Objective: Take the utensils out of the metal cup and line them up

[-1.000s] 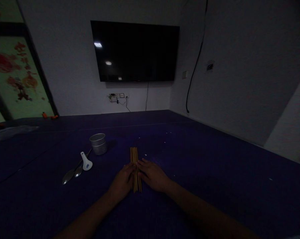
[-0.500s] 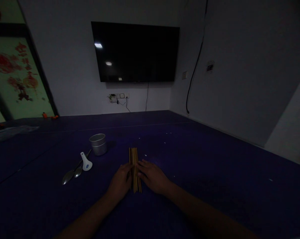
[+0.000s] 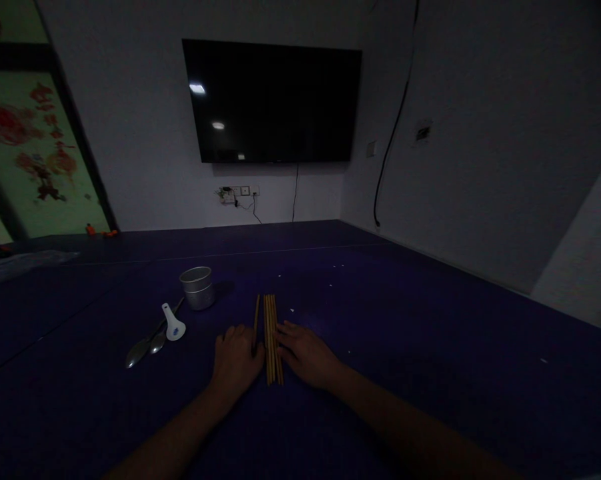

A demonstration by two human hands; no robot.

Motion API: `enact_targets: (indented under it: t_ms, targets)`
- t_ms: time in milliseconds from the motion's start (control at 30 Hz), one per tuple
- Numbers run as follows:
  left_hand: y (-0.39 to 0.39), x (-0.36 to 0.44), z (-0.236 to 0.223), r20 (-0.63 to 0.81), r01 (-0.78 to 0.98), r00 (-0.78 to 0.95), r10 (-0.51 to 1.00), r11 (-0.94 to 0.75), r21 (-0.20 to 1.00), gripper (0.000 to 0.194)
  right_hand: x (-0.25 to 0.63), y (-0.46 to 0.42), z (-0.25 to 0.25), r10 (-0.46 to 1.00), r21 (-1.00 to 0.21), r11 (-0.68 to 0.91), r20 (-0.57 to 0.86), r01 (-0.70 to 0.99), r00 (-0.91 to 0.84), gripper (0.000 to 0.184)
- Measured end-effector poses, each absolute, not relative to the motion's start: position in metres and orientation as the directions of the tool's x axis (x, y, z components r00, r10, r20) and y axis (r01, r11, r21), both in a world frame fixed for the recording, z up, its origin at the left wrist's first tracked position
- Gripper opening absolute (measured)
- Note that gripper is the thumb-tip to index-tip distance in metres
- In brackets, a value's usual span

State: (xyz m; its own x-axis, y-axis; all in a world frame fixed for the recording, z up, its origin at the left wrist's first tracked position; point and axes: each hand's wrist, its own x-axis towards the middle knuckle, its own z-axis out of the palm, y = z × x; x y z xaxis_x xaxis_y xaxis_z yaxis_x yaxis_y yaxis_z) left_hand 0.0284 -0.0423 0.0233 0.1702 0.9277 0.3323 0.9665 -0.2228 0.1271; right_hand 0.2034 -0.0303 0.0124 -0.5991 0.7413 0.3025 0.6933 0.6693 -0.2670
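My left hand [image 3: 237, 360] is closed, with curled fingers, around one wooden chopstick [image 3: 256, 317] that sticks up past the thumb side. To its right a bundle of several chopsticks [image 3: 270, 340] lies side by side on the dark blue surface, pointing away from me. Against the right edge of that bundle rests my right hand [image 3: 305, 353], its fingers stretched out and slightly apart, the tips touching the outermost sticks. A narrow gap separates the single chopstick from the bundle.
Left of my hands stand a metal cup [image 3: 197, 290], a white ceramic spoon [image 3: 173, 325] and two metal spoons, a larger one [image 3: 138, 352] and a smaller one [image 3: 157, 343]. White scraps [image 3: 292, 310] dot the surface. A television [image 3: 273, 103] hangs on the far wall.
My left hand has shifted slightly left, off the bundle, taking one chopstick with it and curling its fingers. My right hand has stayed at the bundle's right side.
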Motion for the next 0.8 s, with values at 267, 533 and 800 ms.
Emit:
enact_targets:
  t_ms: [267, 533, 800]
  targets:
    - [-0.041, 0.025, 0.027, 0.282, 0.982, 0.160, 0.946, -0.182, 0.053, 0.033, 0.204, -0.030, 0.012, 0.738, -0.268, 0.673, 0.311, 0.689, -0.599, 0.040]
    - [-0.038, 0.023, 0.028, 0.329, 0.964, 0.188, 0.925, -0.238, 0.119, 0.032, 0.203, -0.031, 0.011, 0.756, -0.286, 0.652, 0.319, 0.702, -0.572, 0.044]
    - [-0.049, 0.034, 0.023, 0.467, 0.717, 0.380, 0.799, -0.573, 0.397, 0.039, 0.202, -0.032, 0.016, 0.639, -0.171, 0.731, 0.510, 0.660, -0.576, 0.041]
